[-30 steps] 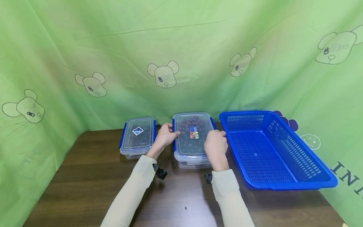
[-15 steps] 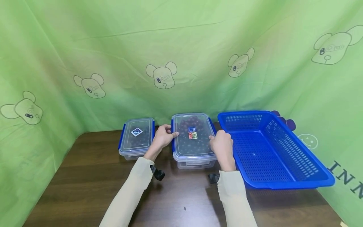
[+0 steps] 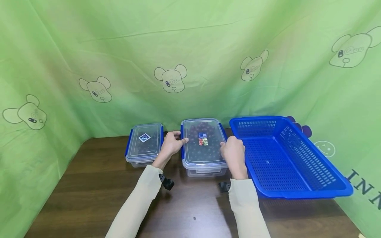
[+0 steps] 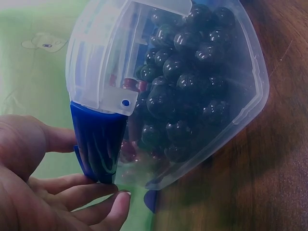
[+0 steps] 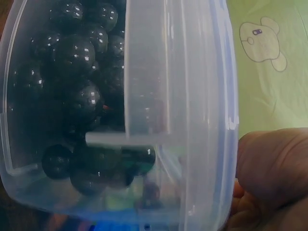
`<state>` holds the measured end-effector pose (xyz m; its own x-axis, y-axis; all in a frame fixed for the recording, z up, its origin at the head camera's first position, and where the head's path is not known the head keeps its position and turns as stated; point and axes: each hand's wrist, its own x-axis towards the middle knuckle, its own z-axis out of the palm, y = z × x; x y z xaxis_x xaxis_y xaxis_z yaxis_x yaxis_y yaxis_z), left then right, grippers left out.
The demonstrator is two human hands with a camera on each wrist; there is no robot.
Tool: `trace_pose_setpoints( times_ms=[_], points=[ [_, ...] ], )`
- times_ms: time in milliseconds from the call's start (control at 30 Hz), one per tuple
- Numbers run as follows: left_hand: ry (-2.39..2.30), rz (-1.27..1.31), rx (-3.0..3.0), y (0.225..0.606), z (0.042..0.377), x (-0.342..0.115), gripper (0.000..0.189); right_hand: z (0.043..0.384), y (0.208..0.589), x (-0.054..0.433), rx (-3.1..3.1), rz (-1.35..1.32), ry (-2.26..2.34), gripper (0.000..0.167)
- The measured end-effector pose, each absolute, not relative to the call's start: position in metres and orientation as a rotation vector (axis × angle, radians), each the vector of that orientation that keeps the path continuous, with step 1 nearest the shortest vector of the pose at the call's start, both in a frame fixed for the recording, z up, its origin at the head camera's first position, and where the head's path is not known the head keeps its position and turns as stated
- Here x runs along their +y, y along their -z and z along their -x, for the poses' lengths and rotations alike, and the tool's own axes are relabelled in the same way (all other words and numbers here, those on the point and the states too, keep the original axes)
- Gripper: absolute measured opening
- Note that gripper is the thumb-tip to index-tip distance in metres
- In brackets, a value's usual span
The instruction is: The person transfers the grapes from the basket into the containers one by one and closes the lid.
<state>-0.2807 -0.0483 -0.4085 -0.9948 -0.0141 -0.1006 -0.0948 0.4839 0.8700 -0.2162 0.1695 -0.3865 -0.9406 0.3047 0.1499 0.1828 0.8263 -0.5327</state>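
Note:
A clear lidded food container (image 3: 205, 150) with blue side latches stands on the table between my hands. It is filled with small dark round balls (image 4: 192, 82), some reddish towards the far end. My left hand (image 3: 171, 143) grips its left edge, thumb on the lid rim and fingers around the blue latch (image 4: 98, 142). On the right side my right hand (image 3: 233, 153) holds the edge with its thumb over the lid; its fingers are mostly hidden. The lid carries a blue label with a fruit picture (image 3: 203, 139) and lies flat on the container.
A smaller clear container (image 3: 143, 147) with blue latches and a diamond label stands to the left. At the right is a large blue plastic basket (image 3: 300, 194). A green cloth (image 3: 190, 43) with bear-head prints hangs behind the brown wooden table (image 3: 98, 185).
My right hand has shifted slightly right, and its thumb now shows on the lid's right edge. The left hand and the containers have stayed in place.

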Motion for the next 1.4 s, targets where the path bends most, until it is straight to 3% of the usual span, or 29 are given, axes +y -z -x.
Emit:
trace_pose_setpoints(
  times_ms=[533, 733, 833, 1133, 1400],
  points=[
    [-1.602, 0.106, 2.621, 0.41, 0.28, -0.054, 0.059, 0.219, 0.387, 0.156, -2.75, 0.358, -0.702, 0.025],
    [-1.535, 0.012, 2.637, 0.409, 0.278, -0.06, 0.064, 0.223, 0.37, 0.154, -2.766, 0.422, -0.717, 0.033],
    [-1.448, -0.044, 2.694, 0.4, 0.279, -0.067, 0.064, 0.23, 0.354, 0.153, -2.692, 0.376, -0.776, 0.042],
    [-1.241, -0.266, 2.855, 0.331, 0.288, -0.112, 0.067, 0.257, 0.266, 0.173, -2.419, 0.176, -1.052, 0.094],
    [-0.91, -0.389, 3.094, 0.283, 0.296, -0.162, 0.077, 0.276, 0.191, 0.206, -2.57, -0.011, -0.796, 0.132]
  ],
)
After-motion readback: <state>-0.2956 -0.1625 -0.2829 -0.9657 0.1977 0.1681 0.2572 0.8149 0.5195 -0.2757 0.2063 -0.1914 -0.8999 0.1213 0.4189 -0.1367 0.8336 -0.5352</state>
